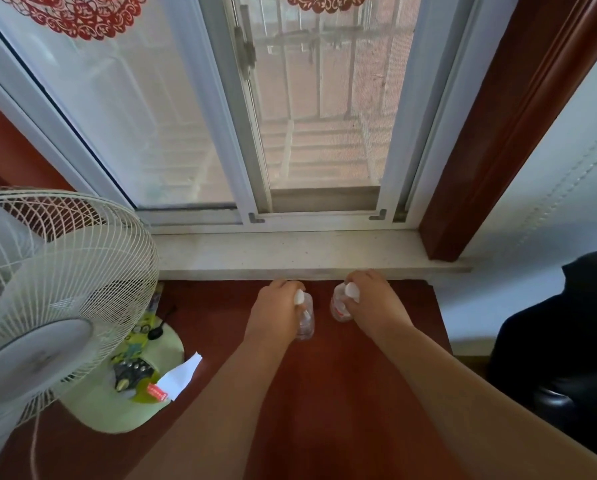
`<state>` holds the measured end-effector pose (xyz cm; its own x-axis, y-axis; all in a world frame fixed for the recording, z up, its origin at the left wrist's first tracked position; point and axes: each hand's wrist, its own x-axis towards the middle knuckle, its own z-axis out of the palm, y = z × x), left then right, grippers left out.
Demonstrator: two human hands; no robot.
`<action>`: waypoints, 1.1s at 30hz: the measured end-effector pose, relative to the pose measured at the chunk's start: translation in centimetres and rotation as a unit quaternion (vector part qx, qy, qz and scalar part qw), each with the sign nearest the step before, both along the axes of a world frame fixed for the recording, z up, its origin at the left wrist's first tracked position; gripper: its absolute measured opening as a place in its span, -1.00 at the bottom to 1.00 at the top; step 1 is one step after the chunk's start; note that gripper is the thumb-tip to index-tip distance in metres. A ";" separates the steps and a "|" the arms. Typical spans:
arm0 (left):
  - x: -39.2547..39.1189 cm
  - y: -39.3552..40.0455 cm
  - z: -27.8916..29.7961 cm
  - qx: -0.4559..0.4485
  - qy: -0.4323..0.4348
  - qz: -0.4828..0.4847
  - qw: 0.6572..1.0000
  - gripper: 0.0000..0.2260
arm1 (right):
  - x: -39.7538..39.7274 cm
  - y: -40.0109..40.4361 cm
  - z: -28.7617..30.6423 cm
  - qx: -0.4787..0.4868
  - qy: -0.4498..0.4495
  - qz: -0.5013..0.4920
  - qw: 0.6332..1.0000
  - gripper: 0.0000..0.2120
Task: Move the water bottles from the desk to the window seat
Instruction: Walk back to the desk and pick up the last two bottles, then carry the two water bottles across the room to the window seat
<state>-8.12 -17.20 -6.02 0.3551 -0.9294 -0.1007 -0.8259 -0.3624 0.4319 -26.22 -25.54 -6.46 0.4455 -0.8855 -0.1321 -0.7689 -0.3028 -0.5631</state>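
Bottles: two clear bottles with white caps, one in each hand, both over the far edge of the red desk [325, 393], just short of the sill.
Left hand: left hand [276, 306] has its fingers curled round the left bottle [305, 322] near the neck; the bottle tilts slightly.
Right hand: right hand [373, 299] grips the right bottle [340, 308] the same way, cap toward the camera.
Contact with desk: cannot tell whether the bottles rest on the wood or hang just above it.
Window seat: pale stone sill [290, 252] under the window, just beyond the hands; no bottle stands on it.
Done: both bottles appear grasped and brought close to the sill.
Left: carry them over the edge, set them upright on the sill, let go.
Nearby: white fan [47, 271] at the left, its base on the desk.
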 end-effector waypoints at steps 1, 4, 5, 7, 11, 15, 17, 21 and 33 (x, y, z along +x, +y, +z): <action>0.0 0.0 0.1 0.003 -0.001 0.001 1.000 -0.74 | -0.2 0.3 -0.1 0.001 -0.008 -0.007 1.000 -0.75; 0.0 0.5 0.0 -0.002 -0.003 0.009 1.000 -0.79 | -0.9 1.1 -0.2 0.009 -0.017 -0.024 1.000 -0.76; 0.0 0.7 0.1 -0.001 -0.005 0.009 1.000 -0.80 | -1.1 1.4 -0.2 0.012 -0.022 -0.030 0.999 -0.77; -0.4 1.4 0.0 -0.004 -0.015 0.002 1.000 -0.82 | -1.5 2.0 0.0 0.018 -0.034 -0.038 0.999 -0.78; -1.0 3.2 0.1 -0.025 -0.008 -0.018 0.999 -0.76 | -2.6 3.5 0.2 0.015 -0.053 -0.040 0.998 -0.73; -1.5 4.5 1.1 -0.054 0.002 -0.015 0.998 -0.73 | -3.8 4.3 0.3 0.018 -0.045 -0.036 0.998 -0.64; -1.8 5.0 1.9 -0.067 0.003 -0.017 0.998 -0.72 | -4.2 4.6 0.6 0.026 -0.037 -0.028 0.999 -0.63; -2.8 6.0 3.5 -0.101 0.006 -0.028 0.994 -0.71 | -5.3 5.3 1.6 0.020 -0.056 -0.035 0.998 -0.67; -3.4 7.5 8.2 -0.165 0.016 -0.093 0.982 -0.66 | -6.9 7.8 7.7 -0.058 -0.070 -0.097 0.991 -0.72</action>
